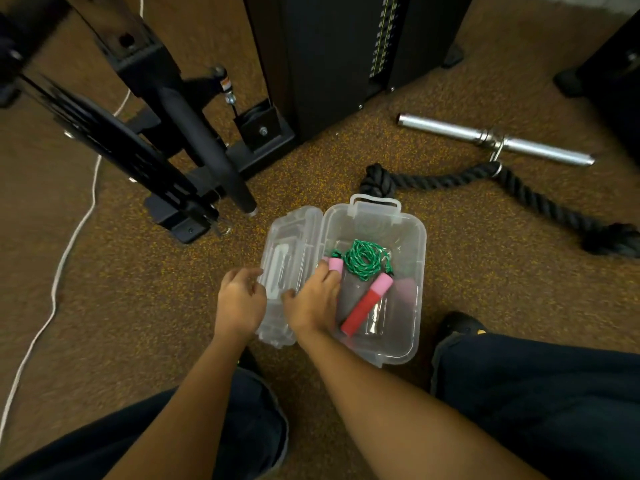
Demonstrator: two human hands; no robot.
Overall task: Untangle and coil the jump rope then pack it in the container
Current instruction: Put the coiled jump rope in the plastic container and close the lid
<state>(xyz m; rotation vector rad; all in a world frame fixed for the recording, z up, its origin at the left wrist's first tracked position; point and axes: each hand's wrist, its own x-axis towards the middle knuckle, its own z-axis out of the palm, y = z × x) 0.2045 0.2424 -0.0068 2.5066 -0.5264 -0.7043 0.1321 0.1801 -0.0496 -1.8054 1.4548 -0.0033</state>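
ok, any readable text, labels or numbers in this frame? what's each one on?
Nothing can be read.
Weight stack: a column of yellow number marks, too blurred to read.
Cable end fitting: small orange and white sticker, too small to read.
Clear container, its lid and the jump rope handles: no text visible.

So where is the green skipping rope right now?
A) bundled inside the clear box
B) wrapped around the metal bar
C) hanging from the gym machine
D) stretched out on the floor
A: the green rope lies bundled inside the open clear box, its handles beside it.
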